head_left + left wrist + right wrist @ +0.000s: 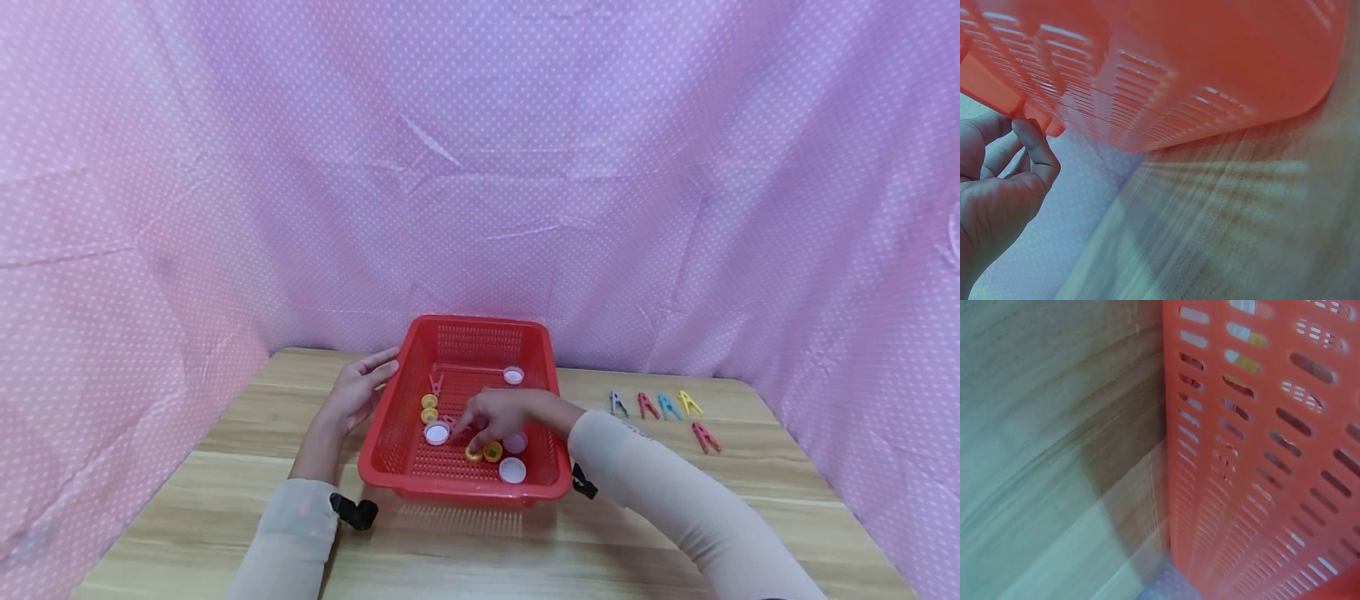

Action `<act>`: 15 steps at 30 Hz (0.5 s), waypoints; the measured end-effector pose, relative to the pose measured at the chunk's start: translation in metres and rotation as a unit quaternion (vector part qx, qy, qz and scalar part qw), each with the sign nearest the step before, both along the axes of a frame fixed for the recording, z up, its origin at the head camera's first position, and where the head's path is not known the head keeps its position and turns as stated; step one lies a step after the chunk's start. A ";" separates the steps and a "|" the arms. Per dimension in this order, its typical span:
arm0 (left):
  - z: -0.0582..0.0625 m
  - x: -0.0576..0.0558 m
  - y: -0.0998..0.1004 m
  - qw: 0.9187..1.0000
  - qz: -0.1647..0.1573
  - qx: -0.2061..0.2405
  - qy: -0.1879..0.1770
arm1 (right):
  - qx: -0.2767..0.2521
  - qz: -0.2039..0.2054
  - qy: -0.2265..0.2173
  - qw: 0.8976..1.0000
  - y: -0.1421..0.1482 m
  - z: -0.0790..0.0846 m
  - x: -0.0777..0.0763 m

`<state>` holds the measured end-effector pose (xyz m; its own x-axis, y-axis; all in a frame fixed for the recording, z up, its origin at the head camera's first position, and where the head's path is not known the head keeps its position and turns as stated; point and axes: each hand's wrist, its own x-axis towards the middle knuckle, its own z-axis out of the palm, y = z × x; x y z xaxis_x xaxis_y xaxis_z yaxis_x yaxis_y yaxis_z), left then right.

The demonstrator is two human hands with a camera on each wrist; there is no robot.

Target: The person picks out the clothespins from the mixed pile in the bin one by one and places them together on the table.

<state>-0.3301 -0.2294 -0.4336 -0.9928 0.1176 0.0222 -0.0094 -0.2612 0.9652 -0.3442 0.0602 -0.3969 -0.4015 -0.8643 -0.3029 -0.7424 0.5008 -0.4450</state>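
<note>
A red plastic basket (465,481) with slotted walls stands on the wooden table. At its left rim, my left hand (354,392) holds on, the thumb and fingers (1035,147) bent at the edge in the left wrist view. My right hand (497,414) reaches inside over the right wall, fingers down and spread. Its fingertips are close to a pink clothespin (448,422) and a yellow cap (472,455); contact is unclear. Around it lie another yellow cap (492,452), white caps (512,471) and a second pink clothespin (437,383). The right wrist view shows only the basket wall (1260,450), not the hand.
Right of the basket, several clothespins lie on the table (750,483): grey (618,403), red (648,406), blue (669,407), yellow (690,403) and a pink-red one (706,437). A pink dotted curtain (480,167) hangs behind and at the sides.
</note>
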 end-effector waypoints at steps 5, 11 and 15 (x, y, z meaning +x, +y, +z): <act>0.000 0.000 0.000 1.000 0.001 0.001 0.000 | -0.010 -0.008 -0.018 1.000 0.004 0.002 -0.003; 0.000 0.001 0.000 1.000 0.001 0.000 -0.001 | -0.054 -0.045 -0.054 0.996 0.008 0.003 -0.006; 0.001 0.000 0.000 1.000 0.000 -0.004 -0.002 | -0.061 -0.053 -0.037 0.996 0.006 0.000 -0.007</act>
<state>-0.3299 -0.2289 -0.4330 -0.9928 0.1186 0.0170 -0.0136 -0.2526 0.9675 -0.3515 0.0665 -0.3970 -0.4727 -0.8507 -0.2300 -0.6508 0.5130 -0.5597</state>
